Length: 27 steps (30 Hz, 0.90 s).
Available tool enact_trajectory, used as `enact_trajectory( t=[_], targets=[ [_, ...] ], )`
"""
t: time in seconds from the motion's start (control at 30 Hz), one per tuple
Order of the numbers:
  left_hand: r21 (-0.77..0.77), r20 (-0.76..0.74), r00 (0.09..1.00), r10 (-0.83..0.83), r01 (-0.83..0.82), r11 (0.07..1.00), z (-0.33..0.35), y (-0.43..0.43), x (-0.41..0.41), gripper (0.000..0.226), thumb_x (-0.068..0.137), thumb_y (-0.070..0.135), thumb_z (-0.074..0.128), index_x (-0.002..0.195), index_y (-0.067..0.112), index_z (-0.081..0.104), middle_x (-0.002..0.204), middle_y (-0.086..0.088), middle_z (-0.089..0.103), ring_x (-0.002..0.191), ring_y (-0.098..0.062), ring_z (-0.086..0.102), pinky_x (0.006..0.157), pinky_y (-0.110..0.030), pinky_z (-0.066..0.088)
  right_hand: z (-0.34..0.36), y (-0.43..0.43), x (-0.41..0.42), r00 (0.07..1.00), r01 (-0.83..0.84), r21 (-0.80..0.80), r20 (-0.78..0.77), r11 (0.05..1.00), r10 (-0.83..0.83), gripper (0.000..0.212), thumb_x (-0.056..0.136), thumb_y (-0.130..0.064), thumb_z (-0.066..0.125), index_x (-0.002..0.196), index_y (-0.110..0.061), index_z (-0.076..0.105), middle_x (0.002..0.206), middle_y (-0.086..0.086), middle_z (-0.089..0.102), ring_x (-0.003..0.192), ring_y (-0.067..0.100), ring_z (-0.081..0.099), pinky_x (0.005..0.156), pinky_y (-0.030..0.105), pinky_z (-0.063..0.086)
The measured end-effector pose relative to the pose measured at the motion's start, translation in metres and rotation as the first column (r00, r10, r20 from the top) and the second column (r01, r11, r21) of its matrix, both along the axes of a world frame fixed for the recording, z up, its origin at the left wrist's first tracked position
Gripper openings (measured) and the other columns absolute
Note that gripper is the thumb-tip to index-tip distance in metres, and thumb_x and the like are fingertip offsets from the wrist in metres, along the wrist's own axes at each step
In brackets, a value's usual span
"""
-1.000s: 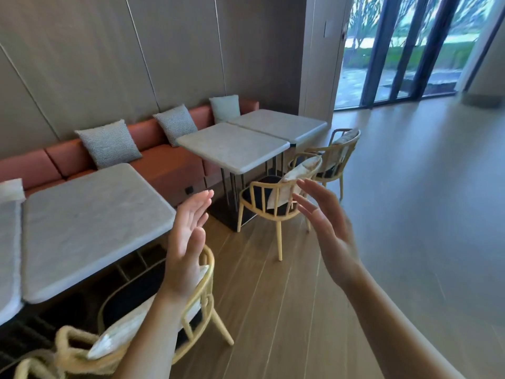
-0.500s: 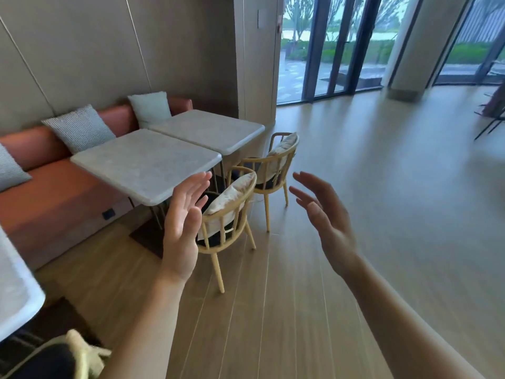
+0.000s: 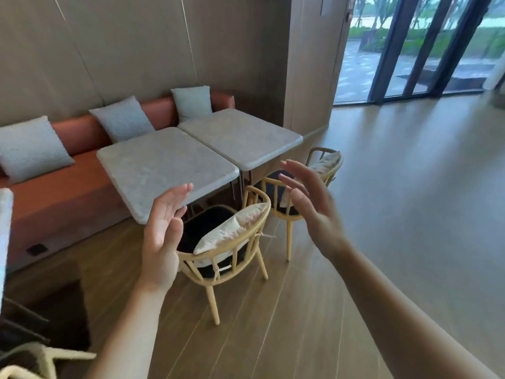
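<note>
**A:** Both are empty: left hand (image 3: 161, 242) and right hand (image 3: 314, 212) have straight fingers, palms facing, grasping nothing.

**B:** And the pale wooden armchair with black seat and cream cushion (image 3: 207, 222)?

**A:** It's untouched, below and between them, tucked at the grey stone-topped square table (image 3: 166, 165).

**B:** What's the risk?

**A:** A lopsided grab could tip it, or swing it into the twin chair (image 3: 325, 165) just beside it.

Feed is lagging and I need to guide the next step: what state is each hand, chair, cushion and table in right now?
Left hand: open, holding nothing.
Right hand: open, fingers spread, holding nothing.
Near chair: upright, no hand gripping it.
White cushion: leaning on the near chair's back.
Far chair: upright, partly behind the right hand.
Near table: standing beside the far table.
Bench pillows: leaning on the backrest.
</note>
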State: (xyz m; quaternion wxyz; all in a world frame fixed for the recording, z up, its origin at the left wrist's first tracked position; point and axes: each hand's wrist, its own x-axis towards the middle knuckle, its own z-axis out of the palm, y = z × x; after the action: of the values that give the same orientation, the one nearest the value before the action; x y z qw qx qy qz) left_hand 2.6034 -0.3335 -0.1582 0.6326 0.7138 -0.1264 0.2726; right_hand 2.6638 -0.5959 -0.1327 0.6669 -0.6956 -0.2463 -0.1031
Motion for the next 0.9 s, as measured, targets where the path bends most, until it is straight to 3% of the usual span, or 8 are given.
enact_trajectory(
  t=[0.23, 0.37, 0.5, 0.57, 0.63, 0.73, 0.8, 0.9],
  targets=[
    [-0.021, -0.033, 0.98, 0.194, -0.195, 0.981, -0.042, 0.014, 0.117, 0.067, 0.091, 0.083, 0.052, 0.142, 0.04, 0.057, 0.154, -0.003, 0.059, 0.148, -0.024, 0.052, 0.124, -0.053, 0.037, -0.04, 0.037, 0.165, 0.983, -0.184, -0.053, -0.024, 0.982, 0.183, 0.065, 0.095, -0.045, 0.058, 0.152, -0.016, 0.047, 0.155, -0.001, 0.056, 0.138, 0.013, 0.06, 0.106, 0.021, 0.051],
    [-0.014, -0.086, 0.952, 0.293, -0.295, 0.955, -0.077, 0.025, 0.2, 0.07, 0.092, 0.081, 0.051, 0.143, 0.033, 0.055, 0.151, -0.003, 0.062, 0.145, -0.024, 0.056, 0.12, -0.043, 0.044, -0.072, 0.06, 0.26, 0.958, -0.282, -0.158, -0.105, 0.946, 0.268, 0.065, 0.091, -0.055, 0.062, 0.15, -0.03, 0.047, 0.157, -0.011, 0.053, 0.141, 0.008, 0.056, 0.111, 0.027, 0.05],
    [0.138, -0.276, 0.901, 0.334, -0.307, 0.942, -0.114, 0.03, 0.266, 0.061, 0.088, 0.086, 0.051, 0.135, 0.049, 0.058, 0.14, 0.013, 0.065, 0.133, -0.012, 0.061, 0.11, -0.032, 0.049, -0.109, 0.066, 0.345, 0.949, -0.307, -0.344, -0.183, 0.887, 0.257, 0.078, 0.084, -0.079, 0.064, 0.147, -0.035, 0.051, 0.144, -0.017, 0.06, 0.133, 0.005, 0.06, 0.108, 0.029, 0.051],
    [0.322, -0.496, 0.797, 0.343, -0.198, 0.926, -0.146, 0.028, 0.292, 0.071, 0.081, 0.093, 0.048, 0.132, 0.045, 0.062, 0.127, 0.017, 0.068, 0.119, -0.007, 0.066, 0.1, -0.036, 0.055, -0.141, 0.068, 0.378, 0.938, -0.346, -0.58, -0.229, 0.737, 0.261, 0.084, 0.077, -0.087, 0.061, 0.139, -0.031, 0.057, 0.126, -0.014, 0.067, 0.118, 0.007, 0.067, 0.102, 0.035, 0.057],
    [0.487, -0.701, 0.618, 0.358, 0.048, 0.872, -0.191, 0.018, 0.309, 0.075, 0.078, 0.094, 0.052, 0.127, 0.04, 0.067, 0.124, 0.015, 0.07, 0.116, -0.011, 0.068, 0.095, -0.039, 0.057, -0.19, 0.071, 0.396, 0.895, -0.433, -0.803, -0.329, 0.409, 0.301, 0.08, 0.075, -0.086, 0.062, 0.135, -0.034, 0.057, 0.122, -0.015, 0.063, 0.117, 0.012, 0.065, 0.101, 0.038, 0.057],
    [0.569, -0.814, 0.348, 0.464, 0.323, 0.756, -0.266, -0.009, 0.317, 0.07, 0.082, 0.081, 0.067, 0.139, 0.041, 0.062, 0.141, 0.013, 0.062, 0.132, -0.018, 0.058, 0.106, -0.038, 0.047, -0.279, 0.068, 0.403, 0.783, -0.43, -0.899, -0.415, -0.08, 0.463, 0.085, 0.081, -0.077, 0.063, 0.153, -0.036, 0.046, 0.147, -0.004, 0.056, 0.14, 0.023, 0.051, 0.118, 0.043, 0.041],
    [0.656, -0.753, 0.29, 0.591, 0.405, 0.638, -0.3, -0.029, 0.32, 0.068, 0.081, 0.078, 0.069, 0.139, 0.043, 0.059, 0.142, 0.011, 0.052, 0.137, -0.023, 0.048, 0.115, -0.046, 0.037, -0.326, 0.068, 0.404, 0.683, -0.384, -0.9, -0.428, -0.207, 0.592, 0.084, 0.088, -0.067, 0.064, 0.16, -0.029, 0.039, 0.158, 0.004, 0.049, 0.147, 0.029, 0.043, 0.124, 0.044, 0.03],
    [0.76, -0.64, 0.327, 0.696, 0.401, 0.511, -0.318, -0.041, 0.335, 0.05, 0.083, 0.07, 0.068, 0.122, 0.04, 0.069, 0.123, 0.007, 0.056, 0.128, -0.024, 0.056, 0.105, -0.044, 0.039, -0.355, 0.084, 0.412, 0.647, -0.289, -0.933, -0.354, -0.212, 0.676, 0.068, 0.1, -0.057, 0.054, 0.158, -0.023, 0.042, 0.148, 0.01, 0.061, 0.136, 0.035, 0.057, 0.114, 0.046, 0.039]
  ],
)
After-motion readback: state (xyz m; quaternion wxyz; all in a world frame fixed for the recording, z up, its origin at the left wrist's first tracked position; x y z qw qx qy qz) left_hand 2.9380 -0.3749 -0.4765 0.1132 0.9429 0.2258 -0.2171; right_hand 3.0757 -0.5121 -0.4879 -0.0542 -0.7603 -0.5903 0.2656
